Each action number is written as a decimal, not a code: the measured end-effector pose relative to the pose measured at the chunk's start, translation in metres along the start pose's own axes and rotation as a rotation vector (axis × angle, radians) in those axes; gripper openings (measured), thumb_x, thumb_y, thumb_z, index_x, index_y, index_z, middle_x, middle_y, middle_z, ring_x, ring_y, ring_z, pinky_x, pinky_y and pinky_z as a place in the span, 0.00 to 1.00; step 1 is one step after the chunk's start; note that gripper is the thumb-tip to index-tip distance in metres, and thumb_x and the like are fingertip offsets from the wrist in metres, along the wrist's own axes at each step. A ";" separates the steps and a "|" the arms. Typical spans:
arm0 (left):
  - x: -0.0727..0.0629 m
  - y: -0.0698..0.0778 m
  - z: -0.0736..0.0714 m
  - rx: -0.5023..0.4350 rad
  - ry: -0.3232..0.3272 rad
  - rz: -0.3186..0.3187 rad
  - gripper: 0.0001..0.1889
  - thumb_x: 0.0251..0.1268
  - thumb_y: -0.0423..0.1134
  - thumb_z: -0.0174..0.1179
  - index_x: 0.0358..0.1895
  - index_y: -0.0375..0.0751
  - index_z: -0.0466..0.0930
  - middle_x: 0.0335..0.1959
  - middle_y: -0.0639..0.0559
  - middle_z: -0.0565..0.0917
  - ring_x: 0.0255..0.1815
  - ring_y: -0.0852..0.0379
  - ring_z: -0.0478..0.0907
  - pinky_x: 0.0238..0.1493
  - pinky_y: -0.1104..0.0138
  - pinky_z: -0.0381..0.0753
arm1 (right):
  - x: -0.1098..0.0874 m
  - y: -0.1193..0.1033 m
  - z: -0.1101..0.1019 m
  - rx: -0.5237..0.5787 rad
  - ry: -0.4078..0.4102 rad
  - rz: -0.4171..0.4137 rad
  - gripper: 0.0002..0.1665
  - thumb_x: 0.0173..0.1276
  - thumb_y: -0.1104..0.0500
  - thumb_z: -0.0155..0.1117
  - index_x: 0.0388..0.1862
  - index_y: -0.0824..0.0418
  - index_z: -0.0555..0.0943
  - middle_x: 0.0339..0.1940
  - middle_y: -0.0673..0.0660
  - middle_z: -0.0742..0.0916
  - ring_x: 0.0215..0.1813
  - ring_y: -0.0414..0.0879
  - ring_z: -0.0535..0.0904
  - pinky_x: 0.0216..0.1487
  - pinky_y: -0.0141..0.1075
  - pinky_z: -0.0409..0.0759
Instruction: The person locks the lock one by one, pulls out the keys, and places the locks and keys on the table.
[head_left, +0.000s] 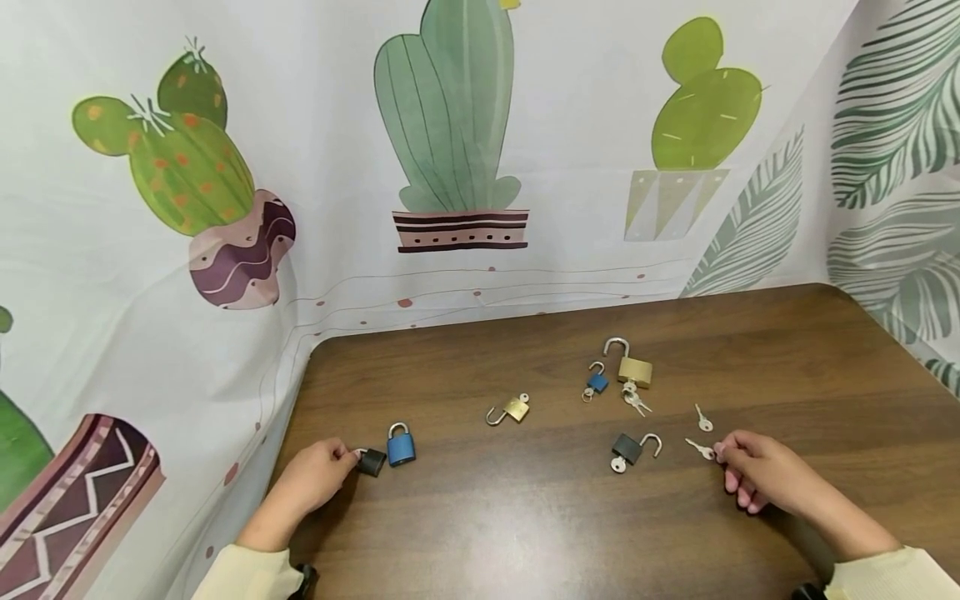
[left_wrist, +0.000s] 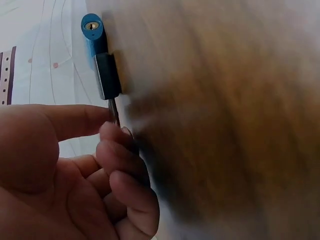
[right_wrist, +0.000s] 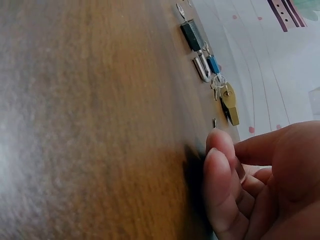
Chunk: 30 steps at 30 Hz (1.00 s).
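Note:
My left hand (head_left: 318, 475) pinches the shackle of a small black padlock (head_left: 371, 462) between thumb and fingers, at the left of the table. Right behind it a blue padlock (head_left: 401, 447) stands with its shackle closed; the left wrist view shows its keyhole (left_wrist: 92, 26). On the other side, my right hand (head_left: 772, 475) has thumb and fingertips at the head of a small silver key (head_left: 699, 448) and pinches it. Only the tip of that key shows past the fingers in the right wrist view. A second loose key (head_left: 702, 418) lies just beyond it.
Several unlocked padlocks with keys lie on the brown table (head_left: 480, 517): a dark grey one (head_left: 627, 449), a small brass one (head_left: 516, 408), a small blue one (head_left: 597, 382) and a larger brass one (head_left: 636, 372). A cactus-print cloth (head_left: 337, 167) hangs behind.

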<state>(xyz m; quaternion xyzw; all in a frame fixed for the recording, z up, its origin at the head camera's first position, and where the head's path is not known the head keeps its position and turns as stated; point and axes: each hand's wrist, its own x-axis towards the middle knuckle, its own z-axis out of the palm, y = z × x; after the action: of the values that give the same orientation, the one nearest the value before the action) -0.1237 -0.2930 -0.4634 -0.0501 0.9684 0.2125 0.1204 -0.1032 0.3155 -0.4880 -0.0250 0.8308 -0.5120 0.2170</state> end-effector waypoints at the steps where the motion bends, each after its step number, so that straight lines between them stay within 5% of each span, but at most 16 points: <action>1: 0.000 0.001 -0.001 0.005 0.008 0.001 0.14 0.73 0.45 0.55 0.28 0.42 0.74 0.20 0.52 0.74 0.23 0.55 0.70 0.26 0.65 0.66 | 0.000 0.000 0.000 0.002 0.000 -0.002 0.15 0.83 0.60 0.43 0.45 0.72 0.71 0.24 0.54 0.80 0.20 0.40 0.78 0.21 0.38 0.82; 9: 0.001 0.019 -0.004 -0.005 0.081 0.048 0.15 0.75 0.46 0.54 0.29 0.43 0.72 0.18 0.53 0.70 0.21 0.56 0.68 0.25 0.65 0.66 | 0.000 0.001 0.000 0.009 0.015 0.009 0.17 0.83 0.56 0.44 0.45 0.72 0.72 0.25 0.54 0.80 0.20 0.40 0.78 0.21 0.38 0.82; 20: 0.007 0.060 0.000 -0.038 0.099 0.131 0.12 0.74 0.46 0.55 0.32 0.44 0.76 0.18 0.55 0.71 0.21 0.57 0.70 0.26 0.65 0.67 | -0.001 0.002 0.000 0.037 0.001 0.010 0.18 0.83 0.56 0.45 0.47 0.72 0.73 0.27 0.53 0.81 0.22 0.40 0.78 0.21 0.37 0.81; 30: 0.012 0.087 0.008 -0.055 0.102 0.172 0.10 0.72 0.47 0.58 0.36 0.45 0.78 0.25 0.55 0.78 0.26 0.59 0.73 0.32 0.65 0.72 | -0.001 -0.007 0.003 -0.073 0.107 -0.058 0.13 0.80 0.60 0.49 0.43 0.69 0.78 0.25 0.49 0.83 0.18 0.34 0.68 0.17 0.32 0.69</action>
<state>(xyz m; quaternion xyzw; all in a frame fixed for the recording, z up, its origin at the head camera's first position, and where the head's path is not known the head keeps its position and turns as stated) -0.1463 -0.2118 -0.4383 0.0193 0.9678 0.2459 0.0506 -0.1023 0.3102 -0.4830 -0.0296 0.8581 -0.4881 0.1564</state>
